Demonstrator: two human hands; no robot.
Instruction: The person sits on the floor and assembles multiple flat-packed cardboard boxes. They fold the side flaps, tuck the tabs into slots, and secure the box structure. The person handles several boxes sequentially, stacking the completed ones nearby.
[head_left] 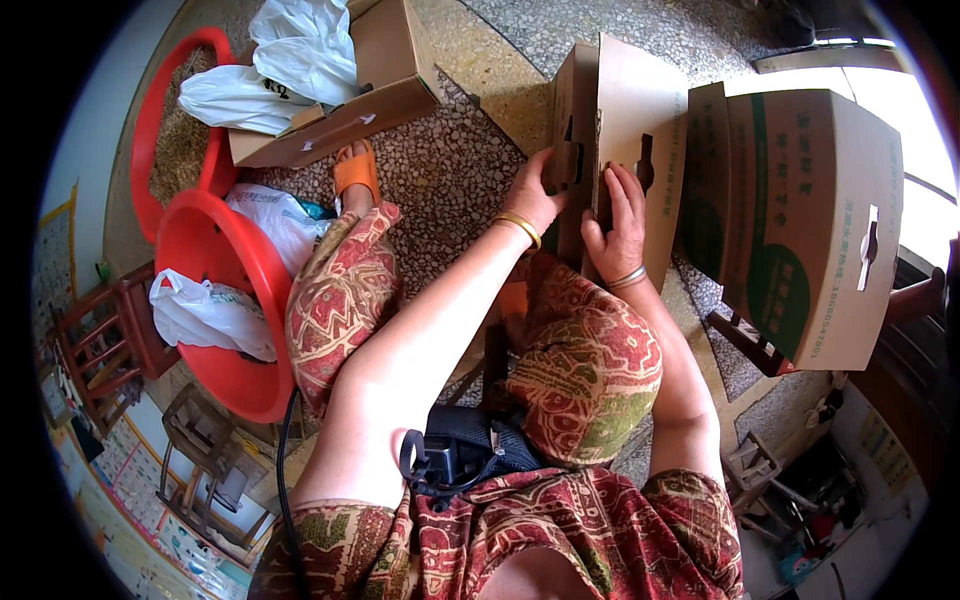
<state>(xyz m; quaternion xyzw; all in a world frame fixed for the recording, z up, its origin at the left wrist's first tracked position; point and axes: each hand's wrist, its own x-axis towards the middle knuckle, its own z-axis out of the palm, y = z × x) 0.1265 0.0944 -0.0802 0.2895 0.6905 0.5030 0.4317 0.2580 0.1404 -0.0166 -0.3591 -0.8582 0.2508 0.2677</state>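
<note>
A tall brown cardboard box (640, 110) stands in front of me, just right of the middle, with dark handle holes cut in its panels. On its left panel, my left hand (537, 195) is closed on the cardboard by the handle hole, its fingertips partly hidden. My right hand (620, 232) grips the upright edge of the nearer right panel. Its fingers lie along the panel below the other handle hole, and the thumb is on the left of the edge. The inside of the box cannot be made out.
To the right stands a larger printed carton (830, 150) on a dark wooden stool (745, 345). Far left are an open box (400, 75) with white plastic bags (305, 50), a red basin (150, 110) of brownish loose material, and a red tub (215, 235) holding a white bag.
</note>
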